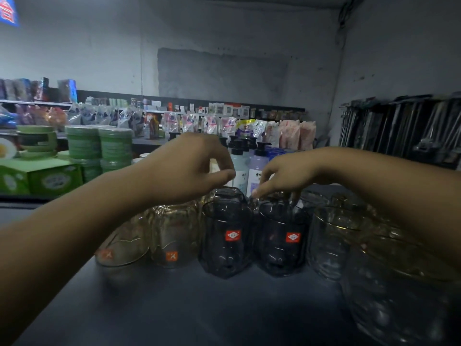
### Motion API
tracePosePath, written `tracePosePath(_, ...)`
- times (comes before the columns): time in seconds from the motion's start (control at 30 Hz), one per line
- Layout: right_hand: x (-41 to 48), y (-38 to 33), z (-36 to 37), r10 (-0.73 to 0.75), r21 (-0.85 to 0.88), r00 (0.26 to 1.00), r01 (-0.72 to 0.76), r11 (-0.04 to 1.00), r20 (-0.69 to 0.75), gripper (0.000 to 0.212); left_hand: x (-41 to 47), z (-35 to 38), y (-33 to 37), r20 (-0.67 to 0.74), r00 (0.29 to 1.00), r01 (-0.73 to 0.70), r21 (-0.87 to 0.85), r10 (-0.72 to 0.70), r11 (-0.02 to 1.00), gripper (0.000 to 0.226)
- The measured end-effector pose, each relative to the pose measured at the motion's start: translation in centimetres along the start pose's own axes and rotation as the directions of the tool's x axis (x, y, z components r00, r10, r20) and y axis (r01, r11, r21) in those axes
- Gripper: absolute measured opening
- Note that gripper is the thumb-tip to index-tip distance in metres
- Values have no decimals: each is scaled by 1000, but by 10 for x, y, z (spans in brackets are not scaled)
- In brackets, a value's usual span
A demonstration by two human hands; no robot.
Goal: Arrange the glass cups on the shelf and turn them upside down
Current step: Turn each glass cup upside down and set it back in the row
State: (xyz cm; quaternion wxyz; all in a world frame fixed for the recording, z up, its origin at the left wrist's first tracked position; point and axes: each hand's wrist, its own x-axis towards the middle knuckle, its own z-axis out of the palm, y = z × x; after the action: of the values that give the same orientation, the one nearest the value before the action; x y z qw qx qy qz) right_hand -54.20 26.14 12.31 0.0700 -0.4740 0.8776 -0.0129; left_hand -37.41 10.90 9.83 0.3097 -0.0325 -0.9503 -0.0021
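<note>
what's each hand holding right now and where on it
The right hand grips the right dark cup by its top edge, fingers spread around it. The left hand holds nothing, above the left dark cup.

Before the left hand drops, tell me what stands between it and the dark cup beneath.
Nothing visible: the left hand hangs just above the left dark cup, with only open air between them.

A dark shelf (pixel 174 308) carries a row of glass cups (pixel 225 236).
</note>
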Motion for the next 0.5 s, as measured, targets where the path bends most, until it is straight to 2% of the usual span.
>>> tracePosePath(0.03, -6, 0, -1, -33, -56, 998, 30, 998, -62, 52, -8, -7, 9, 40, 999, -16, 8, 16, 1000, 36)
tracePosePath(0.1, -20, -3, -1, -119, -128, 972, 94, 987, -201, 42, -24, -13, 25, 226, 974, -25, 54, 12, 998, 44)
tracePosePath(0.17, -34, -8, -1, -190, -107, 940, 166, 980, -285, 32, -34, -7, 31, 395, 918, -37, 142, -22, 989, 51)
tracePosePath(0.2, -41, -12, 0, -215, -89, 929, 197, 976, -303, 28, -37, -2, 33, 431, 902, -44, 163, -31, 986, 52)
tracePosePath(0.23, -48, -16, 1, -234, -77, 919, 221, 972, -318, 25, -38, 2, 33, 439, 898, -37, 153, -34, 988, 51)
tracePosePath(0.37, -74, -31, 6, -275, -117, 885, 249, 961, -375, 25, -43, 4, 39, 403, 915, 45, -69, -14, 997, 32)
tracePosePath(0.5, -104, -40, 16, -258, -78, 828, 254, 964, -497, 30, -60, 0, 52, 306, 942, 226, -264, -141, 938, 28)
